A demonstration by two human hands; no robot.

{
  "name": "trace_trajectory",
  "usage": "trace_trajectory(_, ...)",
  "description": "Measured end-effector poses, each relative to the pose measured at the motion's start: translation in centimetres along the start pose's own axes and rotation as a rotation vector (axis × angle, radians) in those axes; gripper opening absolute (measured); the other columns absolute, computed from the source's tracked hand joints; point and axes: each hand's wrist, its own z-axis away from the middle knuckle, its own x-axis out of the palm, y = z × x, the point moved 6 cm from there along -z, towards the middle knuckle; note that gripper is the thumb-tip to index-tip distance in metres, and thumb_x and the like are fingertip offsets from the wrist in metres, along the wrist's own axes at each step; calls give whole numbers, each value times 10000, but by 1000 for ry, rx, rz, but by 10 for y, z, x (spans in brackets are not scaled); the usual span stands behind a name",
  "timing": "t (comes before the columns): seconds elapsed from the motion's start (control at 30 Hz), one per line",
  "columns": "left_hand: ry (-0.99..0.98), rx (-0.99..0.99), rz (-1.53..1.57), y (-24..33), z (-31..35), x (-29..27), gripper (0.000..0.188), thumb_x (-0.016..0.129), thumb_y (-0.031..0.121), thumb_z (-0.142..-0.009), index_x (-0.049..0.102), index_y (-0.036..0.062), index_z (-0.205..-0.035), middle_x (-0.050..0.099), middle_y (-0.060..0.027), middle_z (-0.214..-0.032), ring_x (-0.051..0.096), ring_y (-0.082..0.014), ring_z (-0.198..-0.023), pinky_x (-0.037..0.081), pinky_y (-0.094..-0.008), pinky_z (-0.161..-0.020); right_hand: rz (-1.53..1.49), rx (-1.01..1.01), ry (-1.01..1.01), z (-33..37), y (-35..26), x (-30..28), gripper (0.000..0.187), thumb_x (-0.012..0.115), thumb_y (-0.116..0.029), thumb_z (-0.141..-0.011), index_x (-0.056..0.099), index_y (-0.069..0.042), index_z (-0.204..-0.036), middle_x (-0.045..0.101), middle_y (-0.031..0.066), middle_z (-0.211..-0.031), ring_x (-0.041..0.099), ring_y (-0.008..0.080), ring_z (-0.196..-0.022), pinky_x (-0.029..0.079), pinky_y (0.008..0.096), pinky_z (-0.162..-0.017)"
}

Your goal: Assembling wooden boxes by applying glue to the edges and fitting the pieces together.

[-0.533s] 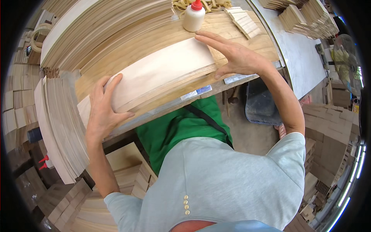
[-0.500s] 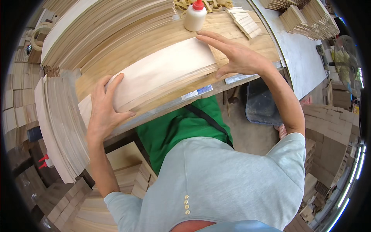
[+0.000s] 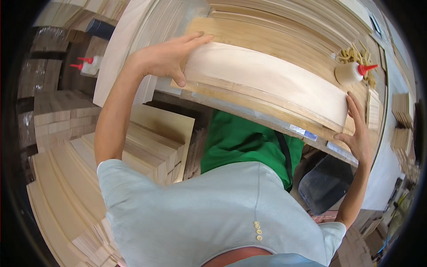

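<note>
A short stack of long, thin, pale wooden boards lies on the wooden worktop along its near edge. My left hand is at the stack's left end, fingers stretched toward the far corner and thumb apart near the front corner. At the right end, my right hand spans the width with fingers extended and thumb spread. Both hands appear to touch the ends; neither wraps around the boards. Beyond the right part of the stack, a white glue bottle with a red nozzle stands on the worktop.
Tall piles of thin boards line the far side, and another pile stands left. Yellowish strips lie behind the bottle. More glue bottles are at far left. A dark bin sits below the worktop's right side.
The view has turned, so the worktop now slopes down to the right. My left hand has shifted to the stack's left end; my right hand remains around the right end.
</note>
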Motion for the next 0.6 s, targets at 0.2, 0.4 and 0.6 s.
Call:
trace_trajectory(0.2, 2, -26, -55, -13, 7, 18, 1164, 792, -66, -500, 174, 146, -1463, 191, -105, -1510, 325, -310, -1321, 367, -367, -1090, -5, -19, 19, -4, 1, 1, 1067, 771, -376, -466, 364, -81, -1407, 342, 107, -1461, 339, 285, -1332, 349, 400, -1055)
trace_trajectory(0.4, -3, -42, 42, -1, 6, 18, 1174, 783, -97, -495, 172, 158, -1464, 179, -103, -1514, 307, -321, -1331, 362, -395, -1087, -6, 3, 42, -2, 5, -2, 1062, 765, -421, -465, 385, -80, -1396, 346, 102, -1459, 353, 280, -1325, 362, 395, -1042)
trace_trajectory(0.6, -57, -78, 598, -33, 11, 9, 1137, 815, 161, -589, 132, 184, -1497, 197, -98, -1531, 440, -299, -1250, 368, -385, -1025, -471, 111, 37, 13, 29, 4, 1113, 784, -499, -594, 229, -79, -1463, 322, 126, -1470, 388, 308, -1296, 402, 386, -989)
